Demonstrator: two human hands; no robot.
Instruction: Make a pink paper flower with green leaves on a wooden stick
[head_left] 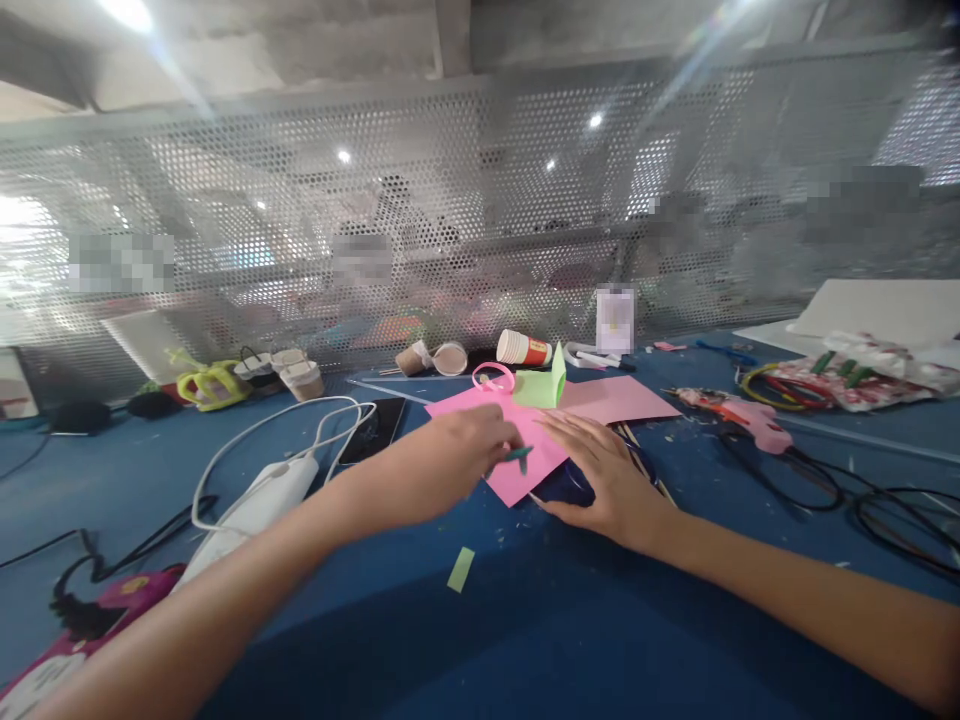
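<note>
My left hand [469,450] is closed over the pink paper [514,485], its fingers curled round a small teal tool [519,455]. Only a short end of that tool shows, too little to tell its kind. With fingers stretched out, my right hand [611,480] lies at the right edge of the same pink paper. Behind both hands stands a folded light green paper [559,375] on a flat green piece. A pink ring [493,378] is beside it, and another pink sheet [619,398] extends to the right.
On the left are a white power strip [259,510], a dark phone [373,430] and a magenta tool [131,590]. A pink glue gun [750,420] with a black cable lies right. Paper cups [523,348] stand along the mesh panel [465,240]. A green scrap [461,569] lies in front.
</note>
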